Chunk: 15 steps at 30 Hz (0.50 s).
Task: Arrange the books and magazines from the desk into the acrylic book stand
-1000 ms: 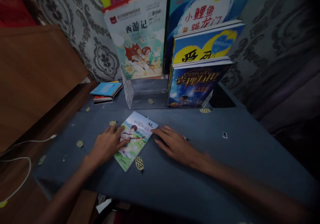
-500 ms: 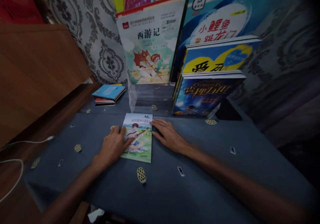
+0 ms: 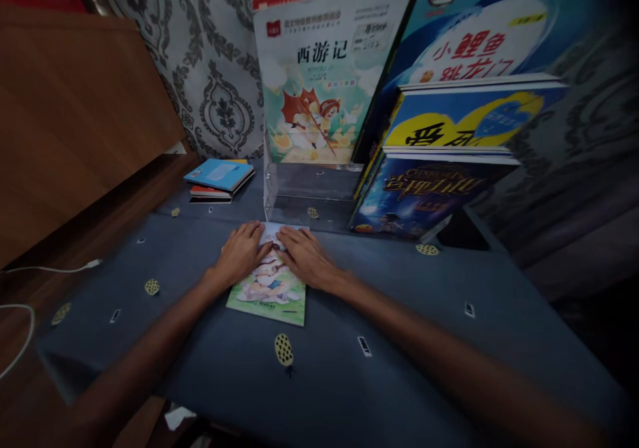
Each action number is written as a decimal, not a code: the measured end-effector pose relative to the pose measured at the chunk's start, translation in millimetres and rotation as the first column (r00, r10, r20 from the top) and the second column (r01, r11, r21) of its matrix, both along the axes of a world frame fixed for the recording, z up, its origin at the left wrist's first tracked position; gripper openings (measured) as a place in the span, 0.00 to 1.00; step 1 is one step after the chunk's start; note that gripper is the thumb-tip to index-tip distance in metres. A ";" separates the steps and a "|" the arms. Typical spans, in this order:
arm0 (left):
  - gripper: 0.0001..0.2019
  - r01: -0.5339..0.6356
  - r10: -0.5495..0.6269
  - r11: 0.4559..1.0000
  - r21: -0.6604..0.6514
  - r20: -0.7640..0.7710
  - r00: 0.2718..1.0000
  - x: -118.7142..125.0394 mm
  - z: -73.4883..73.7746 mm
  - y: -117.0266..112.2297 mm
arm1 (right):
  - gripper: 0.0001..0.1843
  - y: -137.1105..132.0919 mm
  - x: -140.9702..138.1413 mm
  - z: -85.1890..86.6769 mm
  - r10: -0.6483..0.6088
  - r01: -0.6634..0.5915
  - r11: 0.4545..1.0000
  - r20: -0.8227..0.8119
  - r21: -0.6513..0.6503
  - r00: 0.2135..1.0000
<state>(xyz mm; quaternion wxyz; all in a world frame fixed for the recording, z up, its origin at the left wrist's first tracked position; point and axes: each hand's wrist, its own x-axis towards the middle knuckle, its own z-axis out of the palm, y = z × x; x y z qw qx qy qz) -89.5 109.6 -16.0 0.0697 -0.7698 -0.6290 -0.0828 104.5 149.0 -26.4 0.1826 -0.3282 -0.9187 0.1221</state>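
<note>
A thin book (image 3: 272,291) lies face up on the dark blue tablecloth, its cover showing a figure with a guitar on green grass. My left hand (image 3: 242,251) rests on the upper left part of the cover, fingers stretched forward. Over the upper right part lies my right hand (image 3: 305,253), palm down with fingers extended. Both hands touch the book without wrapping round it, and they hide much of its title. Just beyond the book stands a clear acrylic rack (image 3: 289,192) holding several upright books.
In the rack stand a pale green book (image 3: 319,95) and, to its right, a dark blue book (image 3: 424,192). A small stack of books (image 3: 219,176) lies at the back left. A wooden cabinet (image 3: 80,128) and a white cable (image 3: 54,269) are on the left.
My right hand has moved from the book's right edge onto its upper cover. My left hand has slid up towards the top left. The camera view has shifted slightly closer.
</note>
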 end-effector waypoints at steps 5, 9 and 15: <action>0.22 0.031 -0.032 0.999 0.043 0.037 0.999 -3.5 -4.2 -1.3 | 0.25 7.3 29.7 -13.8 -0.073 0.073 0.997 0.003 0.000 0.997; 0.22 0.040 -0.045 0.998 0.052 0.094 0.995 -7.3 -7.5 0.7 | 0.26 6.3 41.3 -17.5 -0.099 0.099 0.995 -0.019 -0.011 0.995; 0.23 0.106 -0.102 0.994 -0.013 0.158 0.982 -23.1 -12.3 2.4 | 0.30 3.1 39.4 -17.5 -0.104 0.104 0.994 0.013 -0.023 0.994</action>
